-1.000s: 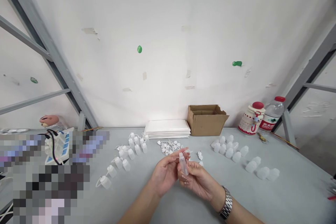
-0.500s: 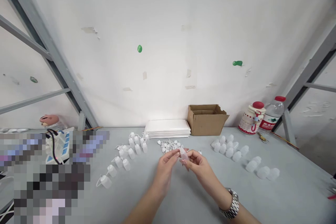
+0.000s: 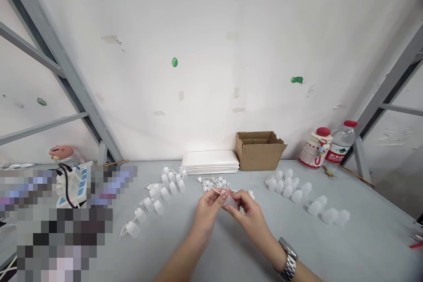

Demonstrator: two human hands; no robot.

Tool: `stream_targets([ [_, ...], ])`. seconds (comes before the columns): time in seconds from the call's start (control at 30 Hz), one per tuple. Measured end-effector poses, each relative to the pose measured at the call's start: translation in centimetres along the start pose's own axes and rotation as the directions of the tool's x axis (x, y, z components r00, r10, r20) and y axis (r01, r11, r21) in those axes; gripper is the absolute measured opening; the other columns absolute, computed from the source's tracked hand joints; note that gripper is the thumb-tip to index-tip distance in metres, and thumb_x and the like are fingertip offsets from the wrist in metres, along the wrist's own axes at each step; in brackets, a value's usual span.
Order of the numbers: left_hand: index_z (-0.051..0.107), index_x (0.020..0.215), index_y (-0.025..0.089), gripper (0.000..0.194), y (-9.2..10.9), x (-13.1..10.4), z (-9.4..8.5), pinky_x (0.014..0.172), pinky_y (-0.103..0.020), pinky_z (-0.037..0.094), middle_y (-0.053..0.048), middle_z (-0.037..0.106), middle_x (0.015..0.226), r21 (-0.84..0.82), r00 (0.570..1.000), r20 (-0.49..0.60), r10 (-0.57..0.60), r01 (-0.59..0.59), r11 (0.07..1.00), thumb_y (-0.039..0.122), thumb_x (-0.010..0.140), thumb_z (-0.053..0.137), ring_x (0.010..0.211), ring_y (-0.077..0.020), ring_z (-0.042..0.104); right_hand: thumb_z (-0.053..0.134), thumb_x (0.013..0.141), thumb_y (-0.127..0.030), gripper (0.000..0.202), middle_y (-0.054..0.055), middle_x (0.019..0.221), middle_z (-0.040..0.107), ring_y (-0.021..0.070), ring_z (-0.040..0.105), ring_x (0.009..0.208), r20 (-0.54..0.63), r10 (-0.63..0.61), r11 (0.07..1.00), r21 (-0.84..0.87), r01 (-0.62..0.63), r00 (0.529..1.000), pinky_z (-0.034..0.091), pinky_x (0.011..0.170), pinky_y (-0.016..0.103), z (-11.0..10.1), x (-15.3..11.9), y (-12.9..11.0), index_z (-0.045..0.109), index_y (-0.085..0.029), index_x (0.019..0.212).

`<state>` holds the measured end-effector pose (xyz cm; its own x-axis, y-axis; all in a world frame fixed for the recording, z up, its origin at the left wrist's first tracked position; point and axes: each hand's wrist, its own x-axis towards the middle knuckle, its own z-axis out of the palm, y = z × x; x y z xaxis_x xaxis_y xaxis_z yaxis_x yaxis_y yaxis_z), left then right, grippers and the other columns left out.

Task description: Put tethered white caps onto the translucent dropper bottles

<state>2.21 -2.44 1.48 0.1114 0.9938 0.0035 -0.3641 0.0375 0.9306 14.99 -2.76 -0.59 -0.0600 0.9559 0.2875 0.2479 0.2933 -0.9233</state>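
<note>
Both hands meet above the middle of the grey table. My right hand [image 3: 250, 213] is closed around a small translucent plastic bottle [image 3: 231, 202], tilted, its lower part between thumb and fingers. At the bottle's top, my left hand [image 3: 207, 211] pinches a white strap cap [image 3: 216, 191]; fingers hide most of it. Just behind lies a pile of loose white strap caps [image 3: 213, 182]. Small bottles with white strap caps [image 3: 133, 229] stand in a slanting group to the left. On the right are several translucent bottles [image 3: 314, 208] with no straps showing.
Against the wall sit a stack of flat white boxes [image 3: 209, 162] and an open cardboard box [image 3: 259, 157]. A red-lidded jar [image 3: 314, 150] and a water bottle [image 3: 340, 145] stand at the back right. A power strip [image 3: 71, 185] lies at the left.
The fingers have closed in around the bottle's top, and a white strap loop now shows by my left fingers. The bottle is tilted more and partly covered. The view has shifted slightly.
</note>
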Motion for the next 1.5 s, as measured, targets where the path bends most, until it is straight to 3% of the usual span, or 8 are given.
stream_targets([
  [0.27, 0.067, 0.081, 0.015, 0.025, -0.5, 0.2, -0.1, 0.083, -0.035, 0.043, -0.011, 0.068, 0.095, 0.018, 0.999, 0.037, -0.034, 0.033, 0.999, 0.035, 0.066, 0.070, 0.096, -0.0245, 0.058, 0.058, 0.079, -0.036, 0.019, 0.000, 0.067, 0.053, 0.0146, 0.046, 0.061, -0.065, -0.138, 0.983, -0.128, 0.129, 0.988, 0.039, 0.059, 0.026, 0.1, -0.2, 0.2, 0.055, -0.020, 0.070],
  [0.4, 0.065, 0.089, 0.016, 0.034, 0.1, 0.8, -0.8, 0.088, -0.034, 0.041, -0.011, 0.064, 0.107, 0.074, 0.996, 0.081, 0.023, -0.029, 0.997, 0.042, 0.068, 0.066, 0.103, -0.0245, 0.056, 0.058, 0.078, -0.042, 0.022, 0.001, 0.070, 0.058, 0.0157, 0.051, 0.064, -0.088, -0.054, 0.998, -0.028, 0.052, 0.995, 0.041, 0.060, 0.027, -0.4, 0.3, 0.0, 0.060, -0.019, 0.078],
  [0.5, 0.058, 0.103, 0.018, 0.044, 0.8, 1.7, -2.6, 0.076, -0.033, 0.044, -0.010, 0.061, 0.108, 0.278, 0.983, -0.157, 0.098, -0.052, 0.959, 0.052, 0.077, 0.048, 0.084, -0.0202, 0.061, 0.060, 0.074, -0.049, 0.031, 0.002, 0.067, 0.059, 0.0162, 0.052, 0.061, -0.144, 0.074, 0.989, 0.135, -0.055, 0.987, 0.042, 0.057, 0.027, -1.1, 0.9, -0.4, 0.061, -0.018, 0.079],
  [0.57, 0.054, 0.103, 0.017, 0.042, 1.0, 2.3, -3.9, 0.069, -0.032, 0.044, -0.008, 0.061, 0.098, 0.585, 0.912, -0.340, 0.228, 0.015, 0.811, 0.049, 0.076, 0.050, 0.072, -0.0177, 0.059, 0.062, 0.071, -0.052, 0.035, 0.000, 0.061, 0.057, 0.0154, 0.050, 0.056, -0.165, 0.148, 0.969, 0.220, -0.110, 0.975, 0.041, 0.053, 0.026, -1.6, 1.3, -0.6, 0.061, -0.017, 0.076],
  [0.67, 0.054, 0.099, 0.020, 0.030, 0.6, 2.8, -5.2, 0.065, -0.032, 0.042, -0.005, 0.059, 0.088, 0.865, 0.920, -0.300, 0.253, 0.151, 0.478, 0.039, 0.079, 0.048, 0.073, -0.0195, 0.057, 0.064, 0.067, -0.052, 0.035, -0.003, 0.054, 0.052, 0.0142, 0.048, 0.052, -0.155, 0.217, 0.946, 0.276, -0.168, 0.964, 0.039, 0.051, 0.026, -1.9, 1.8, -0.6, 0.060, -0.017, 0.073],
  [0.8, 0.054, 0.102, 0.020, 0.024, -1.0, 2.8, -4.9, 0.065, -0.028, 0.042, -0.005, 0.057, 0.092, 0.973, 0.974, -0.144, 0.176, 0.107, 0.206, 0.030, 0.082, 0.046, 0.082, -0.0200, 0.058, 0.066, 0.066, -0.051, 0.035, -0.003, 0.054, 0.052, 0.0135, 0.047, 0.052, -0.100, 0.231, 0.931, 0.311, -0.190, 0.968, 0.039, 0.053, 0.026, -1.7, 1.9, -0.4, 0.060, -0.017, 0.072],
  [0.97, 0.056, 0.103, 0.018, 0.023, -2.5, 3.0, -3.9, 0.074, -0.030, 0.042, -0.010, 0.056, 0.098, 0.998, 0.977, -0.047, 0.209, 0.055, -0.031, 0.025, 0.085, 0.043, 0.093, -0.0230, 0.056, 0.065, 0.068, -0.049, 0.033, -0.002, 0.057, 0.053, 0.0127, 0.046, 0.053, -0.062, 0.207, 0.943, 0.278, -0.182, 0.976, 0.039, 0.054, 0.025, -1.2, 1.7, 0.1, 0.060, -0.017, 0.071],
  [1.5, 0.059, 0.092, 0.021, 0.016, -2.6, 3.5, -3.9, 0.068, -0.025, 0.040, -0.005, 0.062, 0.089, 0.997, 0.981, -0.052, 0.186, 0.042, 0.057, 0.028, 0.086, 0.045, 0.083, -0.0179, 0.058, 0.062, 0.070, -0.051, 0.034, 0.000, 0.064, 0.056, 0.0125, 0.047, 0.054, 0.042, 0.197, 0.952, 0.230, -0.202, 0.979, 0.039, 0.053, 0.025, -0.4, 1.2, 1.1, 0.059, -0.017, 0.072],
])
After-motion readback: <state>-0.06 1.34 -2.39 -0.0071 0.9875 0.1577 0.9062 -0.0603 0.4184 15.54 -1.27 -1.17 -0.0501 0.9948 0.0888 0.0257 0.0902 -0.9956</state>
